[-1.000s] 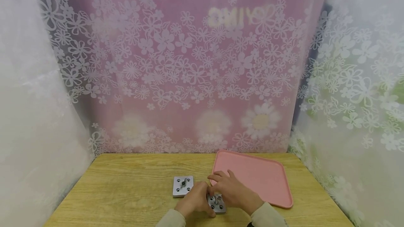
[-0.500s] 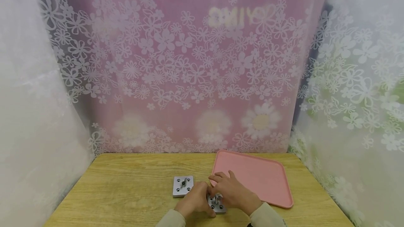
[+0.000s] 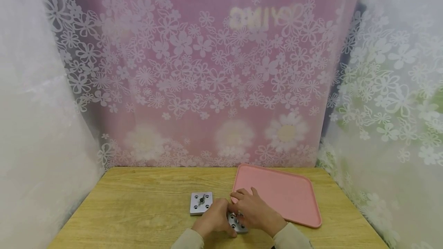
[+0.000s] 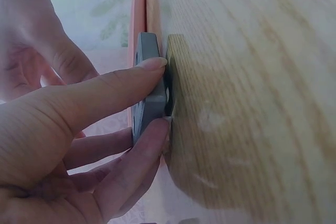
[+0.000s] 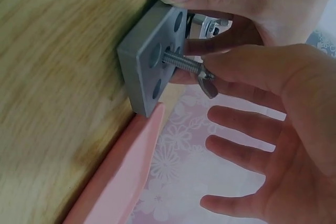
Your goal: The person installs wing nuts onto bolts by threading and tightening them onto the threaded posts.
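Observation:
A grey square metal plate (image 3: 238, 229) with corner holes stands near the table's front, gripped at its edges by my left hand (image 3: 215, 217). In the left wrist view, the thumb and fingers pinch the plate (image 4: 153, 106) close over the tabletop. A threaded bolt (image 5: 181, 62) sticks out of its middle, carrying a wing nut (image 5: 209, 86) near the tip. My right hand (image 3: 254, 209) has its thumb and index finger at the wing nut, while its other fingers spread out straight. The index fingertip is partly hidden behind the thumb.
Left of the hands lies a second metal plate (image 3: 202, 210) with its own wing nut (image 3: 202, 200). A pink tray (image 3: 290, 191) rests on the wooden table (image 3: 138, 203) at the right, partly behind the right hand. Flowered curtains (image 3: 214, 68) enclose the table's back and sides.
The fingers of my right hand have shifted slightly around the wing nut, covering more of it. My left hand and the plate stay in place.

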### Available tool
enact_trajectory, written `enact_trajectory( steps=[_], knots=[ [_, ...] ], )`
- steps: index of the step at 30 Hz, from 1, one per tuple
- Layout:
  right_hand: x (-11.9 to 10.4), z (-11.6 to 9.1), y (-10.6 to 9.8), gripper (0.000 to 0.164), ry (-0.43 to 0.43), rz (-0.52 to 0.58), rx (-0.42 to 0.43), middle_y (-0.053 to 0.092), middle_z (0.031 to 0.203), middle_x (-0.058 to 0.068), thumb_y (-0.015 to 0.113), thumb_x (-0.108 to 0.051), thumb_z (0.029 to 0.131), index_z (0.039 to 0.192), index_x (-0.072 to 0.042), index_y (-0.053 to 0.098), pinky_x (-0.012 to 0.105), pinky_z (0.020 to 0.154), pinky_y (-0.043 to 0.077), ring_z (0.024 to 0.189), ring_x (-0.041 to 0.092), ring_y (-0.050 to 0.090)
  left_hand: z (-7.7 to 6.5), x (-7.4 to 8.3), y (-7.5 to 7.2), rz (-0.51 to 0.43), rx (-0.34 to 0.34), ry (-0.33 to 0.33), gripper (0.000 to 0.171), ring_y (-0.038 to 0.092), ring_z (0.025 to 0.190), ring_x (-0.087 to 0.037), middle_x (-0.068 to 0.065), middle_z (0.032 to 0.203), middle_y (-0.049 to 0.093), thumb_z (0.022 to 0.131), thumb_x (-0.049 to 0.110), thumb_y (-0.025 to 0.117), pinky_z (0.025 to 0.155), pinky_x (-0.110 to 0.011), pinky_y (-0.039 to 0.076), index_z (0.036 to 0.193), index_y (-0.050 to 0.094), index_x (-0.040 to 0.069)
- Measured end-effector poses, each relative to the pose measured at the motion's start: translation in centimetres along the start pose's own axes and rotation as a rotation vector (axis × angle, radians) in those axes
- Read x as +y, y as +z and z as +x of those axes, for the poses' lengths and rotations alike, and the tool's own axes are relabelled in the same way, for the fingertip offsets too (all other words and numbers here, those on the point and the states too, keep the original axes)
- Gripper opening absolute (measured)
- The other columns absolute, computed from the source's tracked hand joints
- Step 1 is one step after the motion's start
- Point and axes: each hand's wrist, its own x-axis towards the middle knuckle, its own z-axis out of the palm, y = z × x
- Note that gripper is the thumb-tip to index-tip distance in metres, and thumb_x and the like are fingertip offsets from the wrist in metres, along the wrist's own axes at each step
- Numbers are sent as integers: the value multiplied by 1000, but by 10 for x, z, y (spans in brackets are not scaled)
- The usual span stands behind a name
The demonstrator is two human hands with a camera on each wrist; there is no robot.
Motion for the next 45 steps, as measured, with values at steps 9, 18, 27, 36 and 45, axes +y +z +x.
enact_trajectory(
  steps=[9, 18, 27, 36, 45],
  knots=[
    [-1, -4, 0, 14, -24, -22, 94, 69, 131, 5, 81, -28, 87, 97, -22, 73, 64, 93, 50, 122, 27, 61, 0, -1, 0, 17, -2, 5, 46, 56, 72, 0, 7, 83, 76, 52, 12, 103, 70, -21, 49, 91, 79, 9],
    [0, -7, -2, 19, -80, -28, 146, 69, 131, 3, 81, -16, 87, 101, -24, 71, 51, 91, 55, 121, 22, 62, -1, -3, 0, -11, 8, -4, 42, 54, 68, -1, 5, 77, 72, 52, 10, 102, 67, -21, 49, 84, 75, 7],
    [-4, -4, -3, 32, -64, 46, 28, 65, 140, 2, 81, -3, 85, 95, -34, 80, 50, 96, 53, 129, 23, 58, -2, -2, 0, -14, 6, 10, 35, 42, 53, -2, 7, 61, 61, 53, 9, 101, 51, -20, 37, 73, 73, 9],
    [-3, -5, 2, 36, -21, 2, -13, 64, 142, 2, 79, -2, 85, 98, -36, 79, 54, 94, 53, 128, 24, 58, 0, -2, 1, -4, 1, 11, 38, 47, 60, 0, 7, 71, 71, 53, 10, 102, 59, -19, 43, 83, 78, 10],
    [-1, -6, 2, 41, -42, -38, 10, 63, 143, 1, 78, -2, 85, 106, -38, 77, 52, 94, 53, 126, 23, 59, -1, -2, 0, 3, 8, 15, 39, 49, 60, -1, 8, 66, 67, 52, 11, 103, 57, -22, 44, 78, 75, 9]
  ],
)
